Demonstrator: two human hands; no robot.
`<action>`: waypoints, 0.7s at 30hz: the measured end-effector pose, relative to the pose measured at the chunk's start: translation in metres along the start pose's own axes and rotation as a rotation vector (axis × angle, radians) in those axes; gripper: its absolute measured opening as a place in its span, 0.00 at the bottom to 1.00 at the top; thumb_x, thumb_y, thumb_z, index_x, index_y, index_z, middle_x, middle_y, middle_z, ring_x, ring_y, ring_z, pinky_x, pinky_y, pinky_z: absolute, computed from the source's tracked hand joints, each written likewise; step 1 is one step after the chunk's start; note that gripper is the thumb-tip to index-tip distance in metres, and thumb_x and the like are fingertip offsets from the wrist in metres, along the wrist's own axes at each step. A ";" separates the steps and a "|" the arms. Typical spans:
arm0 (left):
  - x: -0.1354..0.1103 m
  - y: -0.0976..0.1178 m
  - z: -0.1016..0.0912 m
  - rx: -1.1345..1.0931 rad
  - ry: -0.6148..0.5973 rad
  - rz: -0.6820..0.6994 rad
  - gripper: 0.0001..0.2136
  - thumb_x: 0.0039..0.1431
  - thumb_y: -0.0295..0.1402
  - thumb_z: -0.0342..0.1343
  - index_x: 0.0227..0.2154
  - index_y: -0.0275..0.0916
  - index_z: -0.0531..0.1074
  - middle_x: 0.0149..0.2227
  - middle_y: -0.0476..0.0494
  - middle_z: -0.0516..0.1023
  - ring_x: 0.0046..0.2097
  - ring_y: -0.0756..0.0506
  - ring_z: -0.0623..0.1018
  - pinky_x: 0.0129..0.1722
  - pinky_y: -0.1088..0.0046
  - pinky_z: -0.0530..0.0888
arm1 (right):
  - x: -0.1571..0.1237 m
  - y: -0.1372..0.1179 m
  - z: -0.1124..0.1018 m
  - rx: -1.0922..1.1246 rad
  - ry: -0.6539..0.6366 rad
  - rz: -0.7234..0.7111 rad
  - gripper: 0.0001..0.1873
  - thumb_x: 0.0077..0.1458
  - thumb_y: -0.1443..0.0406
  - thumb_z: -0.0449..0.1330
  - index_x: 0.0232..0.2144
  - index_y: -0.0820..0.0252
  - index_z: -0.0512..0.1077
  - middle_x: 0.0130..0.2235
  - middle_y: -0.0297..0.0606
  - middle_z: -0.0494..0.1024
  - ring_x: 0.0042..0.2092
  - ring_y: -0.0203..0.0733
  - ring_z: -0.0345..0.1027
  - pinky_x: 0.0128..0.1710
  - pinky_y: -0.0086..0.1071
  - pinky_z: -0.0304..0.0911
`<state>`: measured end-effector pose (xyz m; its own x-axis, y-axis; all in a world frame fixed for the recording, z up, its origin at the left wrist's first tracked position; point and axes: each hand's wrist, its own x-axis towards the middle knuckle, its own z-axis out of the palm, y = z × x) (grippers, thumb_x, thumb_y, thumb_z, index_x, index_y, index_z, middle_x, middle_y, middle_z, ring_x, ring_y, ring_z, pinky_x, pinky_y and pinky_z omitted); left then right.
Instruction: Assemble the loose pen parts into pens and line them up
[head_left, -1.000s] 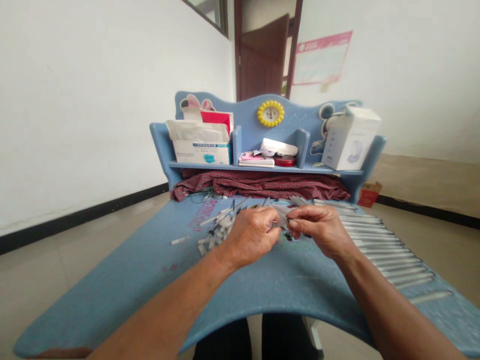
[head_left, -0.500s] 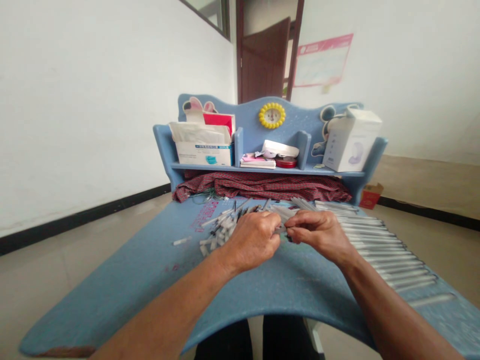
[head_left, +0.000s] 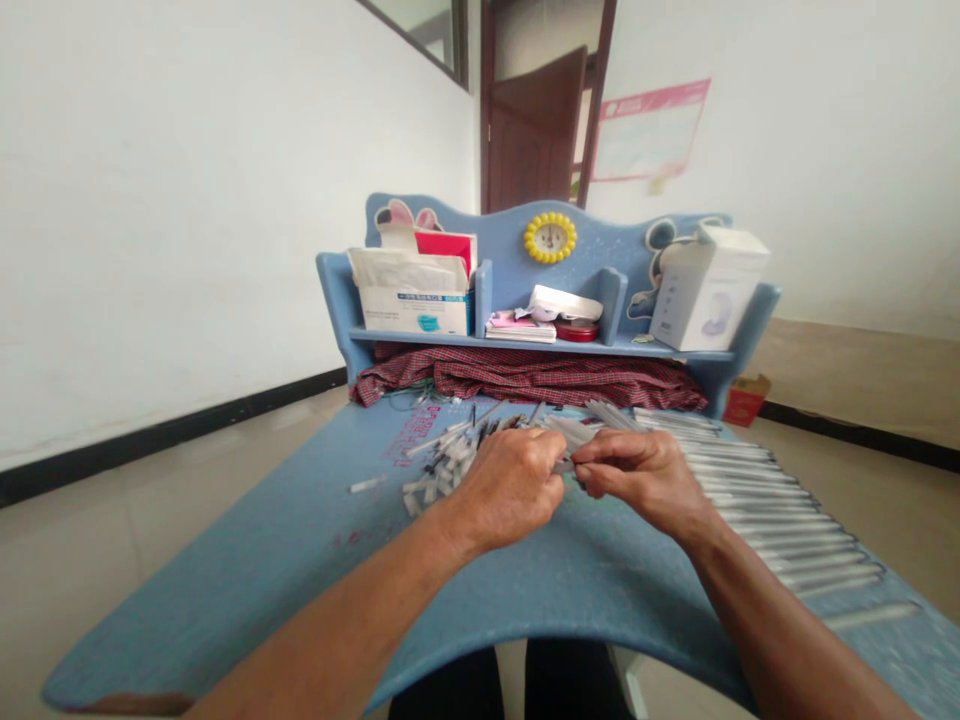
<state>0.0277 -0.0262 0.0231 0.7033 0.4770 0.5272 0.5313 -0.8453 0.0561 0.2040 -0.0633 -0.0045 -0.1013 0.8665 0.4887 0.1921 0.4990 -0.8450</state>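
My left hand (head_left: 514,485) is closed in a fist over the middle of the blue desk, and my right hand (head_left: 645,475) pinches with thumb and forefinger just beside it. Between the fingertips shows a small greyish pen part (head_left: 567,465) with a dark bit; most of it is hidden by the fingers. Behind and left of my left hand lies a loose pile of white and black pen pieces (head_left: 446,465). Clear pen barrels (head_left: 574,430) lie behind the hands. Right of my right hand, several pens with dark ends (head_left: 780,510) lie side by side in a row.
One white piece (head_left: 366,485) lies apart on the desk (head_left: 285,580). At the back, a red checked cloth (head_left: 525,375) lies below a shelf with a mask box (head_left: 412,310), a red round tin (head_left: 577,331) and a white carton (head_left: 705,290). A yellow clock (head_left: 550,238) is on the backboard.
The whole view has shifted slightly down and to the right. Both hands stay together in nearly the same pose, fingertips still meeting at the small part.
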 end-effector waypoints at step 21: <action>-0.001 -0.002 0.001 0.115 0.041 0.049 0.04 0.47 0.23 0.48 0.23 0.38 0.64 0.23 0.48 0.69 0.27 0.48 0.71 0.27 0.74 0.65 | 0.000 -0.004 -0.002 -0.269 -0.045 -0.033 0.09 0.52 0.62 0.60 0.25 0.63 0.73 0.20 0.32 0.69 0.23 0.32 0.60 0.23 0.26 0.56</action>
<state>0.0262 -0.0246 0.0218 0.7112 0.4234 0.5612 0.5488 -0.8333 -0.0668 0.2053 -0.0652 -0.0011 -0.1540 0.8525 0.4996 0.4402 0.5118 -0.7377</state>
